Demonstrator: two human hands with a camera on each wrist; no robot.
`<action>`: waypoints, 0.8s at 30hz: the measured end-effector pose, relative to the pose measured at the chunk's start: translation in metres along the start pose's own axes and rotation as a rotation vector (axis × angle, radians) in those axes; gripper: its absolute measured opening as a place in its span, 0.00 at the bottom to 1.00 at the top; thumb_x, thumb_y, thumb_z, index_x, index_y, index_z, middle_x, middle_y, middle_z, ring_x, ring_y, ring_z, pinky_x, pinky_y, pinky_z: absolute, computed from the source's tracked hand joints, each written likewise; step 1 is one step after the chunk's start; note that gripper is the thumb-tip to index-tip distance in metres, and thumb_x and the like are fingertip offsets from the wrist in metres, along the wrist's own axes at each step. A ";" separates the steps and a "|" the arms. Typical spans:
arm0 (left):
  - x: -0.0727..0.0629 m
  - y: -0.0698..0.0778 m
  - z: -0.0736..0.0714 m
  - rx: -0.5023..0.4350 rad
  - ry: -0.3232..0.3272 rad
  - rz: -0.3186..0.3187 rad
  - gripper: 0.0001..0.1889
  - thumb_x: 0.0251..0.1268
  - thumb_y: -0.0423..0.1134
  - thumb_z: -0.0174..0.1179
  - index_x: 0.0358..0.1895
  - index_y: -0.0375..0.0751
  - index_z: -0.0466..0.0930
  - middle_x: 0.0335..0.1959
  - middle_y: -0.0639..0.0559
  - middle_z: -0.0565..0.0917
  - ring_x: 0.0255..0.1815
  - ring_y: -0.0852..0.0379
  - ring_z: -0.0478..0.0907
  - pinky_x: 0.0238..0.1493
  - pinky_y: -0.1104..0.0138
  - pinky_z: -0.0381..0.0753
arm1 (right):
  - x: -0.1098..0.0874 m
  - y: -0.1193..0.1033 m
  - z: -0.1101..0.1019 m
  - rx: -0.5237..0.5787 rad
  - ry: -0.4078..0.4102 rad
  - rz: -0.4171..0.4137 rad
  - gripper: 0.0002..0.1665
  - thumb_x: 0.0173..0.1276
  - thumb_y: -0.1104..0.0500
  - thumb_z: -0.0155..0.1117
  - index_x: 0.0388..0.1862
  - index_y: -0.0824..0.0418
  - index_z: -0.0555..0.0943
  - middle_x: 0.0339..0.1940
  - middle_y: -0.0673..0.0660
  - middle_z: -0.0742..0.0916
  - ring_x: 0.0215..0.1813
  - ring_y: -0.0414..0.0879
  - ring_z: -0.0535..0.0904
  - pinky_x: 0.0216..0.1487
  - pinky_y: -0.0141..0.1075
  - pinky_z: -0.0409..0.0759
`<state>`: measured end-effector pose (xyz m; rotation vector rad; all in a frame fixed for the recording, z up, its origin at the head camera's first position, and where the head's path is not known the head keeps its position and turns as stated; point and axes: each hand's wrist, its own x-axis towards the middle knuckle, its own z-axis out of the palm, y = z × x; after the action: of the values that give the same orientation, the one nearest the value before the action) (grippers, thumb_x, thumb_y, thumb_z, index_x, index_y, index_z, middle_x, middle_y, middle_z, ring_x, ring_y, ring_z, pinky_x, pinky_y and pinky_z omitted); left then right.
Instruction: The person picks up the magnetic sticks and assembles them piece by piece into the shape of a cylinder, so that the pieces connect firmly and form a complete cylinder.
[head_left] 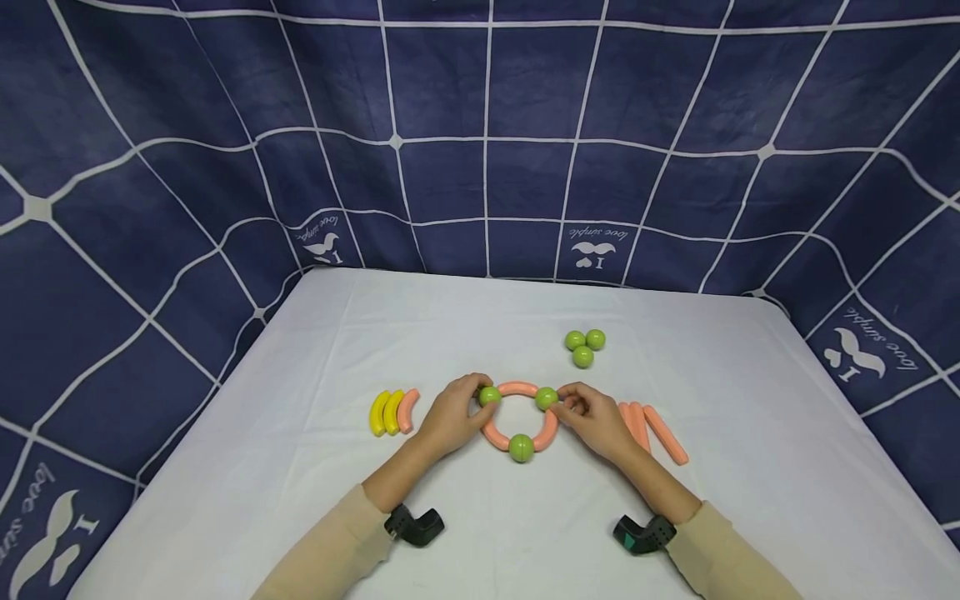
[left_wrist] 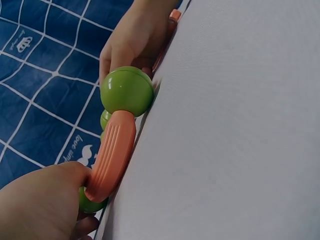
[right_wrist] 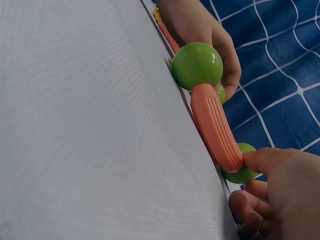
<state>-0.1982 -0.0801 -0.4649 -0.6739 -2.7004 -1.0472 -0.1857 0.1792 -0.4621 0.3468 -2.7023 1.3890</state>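
Head view: a ring of curved orange rods [head_left: 517,388] and green balls is lying well inside the far edge of the white surface [head_left: 517,533]. Left hand [head_left: 453,412] is pinching its 10-o'clock ball [head_left: 490,397], right hand [head_left: 597,418] its 2-o'clock ball [head_left: 547,399]. Gaps are separating it from three loose balls [head_left: 582,357] toward 1:30.

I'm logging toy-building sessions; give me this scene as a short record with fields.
Ring: three curved pink rods, three green balls
Left hand: pinches the ring's left ball
Right hand: pinches the ring's right ball
Beyond ring: three loose green balls
Left side: two curved yellow rods, one pink rod
Right side: at least three straight pink rods
Table: white
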 end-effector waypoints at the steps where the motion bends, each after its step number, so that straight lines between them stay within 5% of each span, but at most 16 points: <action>1: 0.000 -0.001 0.001 -0.005 0.008 0.005 0.14 0.66 0.41 0.62 0.51 0.42 0.76 0.43 0.52 0.80 0.46 0.55 0.76 0.50 0.59 0.76 | 0.000 0.000 0.000 -0.004 -0.004 -0.002 0.16 0.64 0.55 0.70 0.45 0.63 0.82 0.29 0.50 0.81 0.29 0.41 0.73 0.29 0.31 0.73; 15: -0.002 -0.004 0.001 -0.053 0.033 0.002 0.14 0.64 0.41 0.64 0.50 0.42 0.76 0.43 0.52 0.79 0.45 0.55 0.76 0.49 0.58 0.76 | -0.004 -0.003 -0.022 -0.002 -0.110 -0.051 0.17 0.68 0.57 0.66 0.51 0.65 0.79 0.31 0.49 0.82 0.28 0.39 0.76 0.28 0.32 0.74; 24: -0.001 -0.006 0.004 -0.078 0.043 0.005 0.14 0.63 0.40 0.65 0.49 0.43 0.77 0.41 0.53 0.80 0.44 0.55 0.75 0.48 0.58 0.75 | -0.019 0.005 -0.069 -0.055 -0.033 -0.010 0.18 0.69 0.58 0.64 0.54 0.66 0.79 0.34 0.53 0.83 0.28 0.41 0.77 0.31 0.32 0.77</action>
<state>-0.2004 -0.0815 -0.4720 -0.6631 -2.6313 -1.1580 -0.1707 0.2413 -0.4290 0.3813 -2.7553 1.3149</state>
